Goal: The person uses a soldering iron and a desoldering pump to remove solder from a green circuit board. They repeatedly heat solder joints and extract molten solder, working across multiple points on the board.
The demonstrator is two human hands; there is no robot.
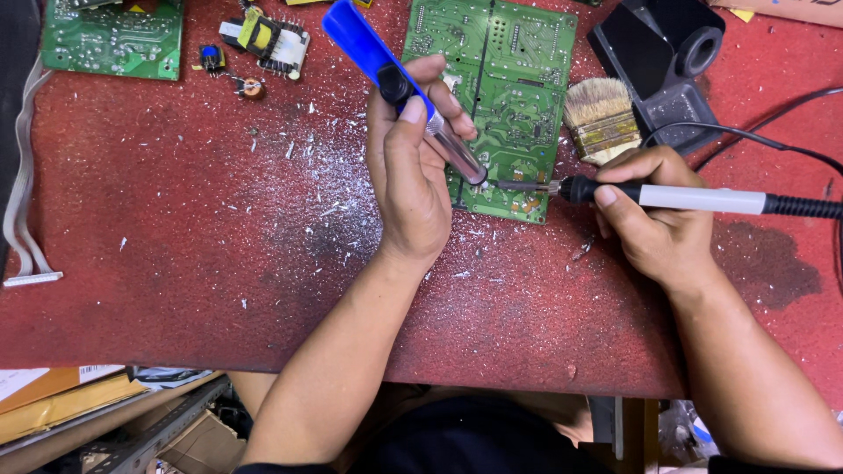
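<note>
Red felt covers the bench (pixel 176 263), dusted with white flecks and solder crumbs around the middle. On it lies a green board (pixel 509 96), solder side up, near the far edge. The left hand (pixel 408 175) is wrapped around a blue pump (pixel 386 79), thumb on its black button, with the clear tip slanting down onto the board's near edge. The right hand (pixel 654 211) grips an iron (pixel 694 198) like a pen, fingers closed around its white barrel; the metal tip points left and meets the board right beside the pump's nozzle. A black cable (pixel 764 140) trails away from the iron to the right. Just behind the right hand sits a brush (pixel 601 118) with pale bristles, and beyond that a black stand (pixel 667 61). Far left, a second board (pixel 114 39) lies at the corner, with a yellow-taped transformer (pixel 268 39) and small loose parts near it, and a grey ribbon cable (pixel 22 202) hangs along the left edge
</note>
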